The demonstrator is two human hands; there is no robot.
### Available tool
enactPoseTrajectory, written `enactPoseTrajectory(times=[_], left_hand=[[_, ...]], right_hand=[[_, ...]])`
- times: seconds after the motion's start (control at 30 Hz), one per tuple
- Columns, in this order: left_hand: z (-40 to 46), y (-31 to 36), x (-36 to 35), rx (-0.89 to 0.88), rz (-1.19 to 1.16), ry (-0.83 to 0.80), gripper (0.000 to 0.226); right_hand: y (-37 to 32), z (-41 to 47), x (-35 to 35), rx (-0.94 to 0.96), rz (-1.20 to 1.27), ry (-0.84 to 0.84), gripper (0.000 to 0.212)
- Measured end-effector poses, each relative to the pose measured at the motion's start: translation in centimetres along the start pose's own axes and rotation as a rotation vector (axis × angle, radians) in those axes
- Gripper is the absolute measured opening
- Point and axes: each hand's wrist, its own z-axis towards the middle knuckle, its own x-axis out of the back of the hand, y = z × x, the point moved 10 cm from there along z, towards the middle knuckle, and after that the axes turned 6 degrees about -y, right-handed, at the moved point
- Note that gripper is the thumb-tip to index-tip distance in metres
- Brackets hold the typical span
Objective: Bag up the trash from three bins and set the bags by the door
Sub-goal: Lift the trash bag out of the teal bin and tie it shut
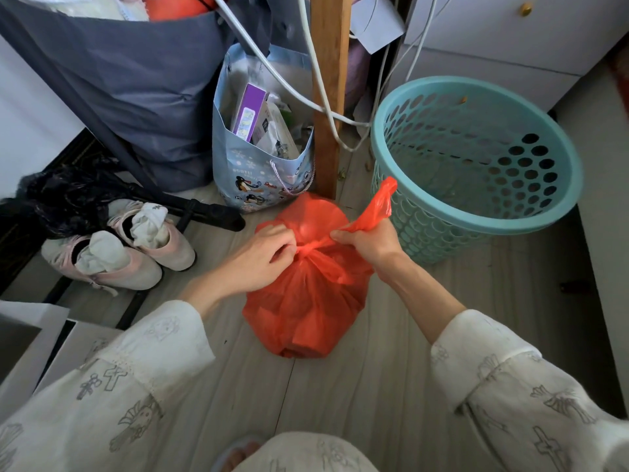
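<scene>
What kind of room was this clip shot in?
Probably a bedroom or other lived-in room at home: a pair of pale pink boots stuffed with socks on the wood-look floor, a white drawer unit with a gold knob, and a teal perforated plastic wastebasket.

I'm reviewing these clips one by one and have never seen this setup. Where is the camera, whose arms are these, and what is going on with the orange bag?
There is no machine: a person wears one wide-angle camera on the head, looking down at their own arms in white patterned sleeves. On the pale wood-look floor sits a full orange plastic trash bag. The left hand pinches the knot at the bag's neck, and the right hand pulls a loose tail of the plastic up and to the right, so the bag is being tied. Beside it stands a teal perforated plastic bin, apparently empty. Further left are a blue cartoon-printed paper gift bag holding boxes, and a pair of pale pink shoes stuffed with socks.
</scene>
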Motion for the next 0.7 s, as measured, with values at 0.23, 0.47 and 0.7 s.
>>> enactPoseTrajectory(times=[0.23,0.47,0.7], left_hand=[[-1.9,-1.2,-0.3,0.025,-0.028,-0.003,0.02],[-2.6,-3.4,-0.5,0.172,-0.12,0.015,0.025],[-4.6,-4.8,-0.1,0.436,-0.22,0.174,0.011]], right_hand=[[2.3,0.6,1.0,-0.089,-0.042,0.024,0.018],[2.6,0.8,-0.2,-0.138,-0.019,-0.118,0.021],[2.0,-0.4,-3.6,-0.116,0.054,-0.237,0.016]])
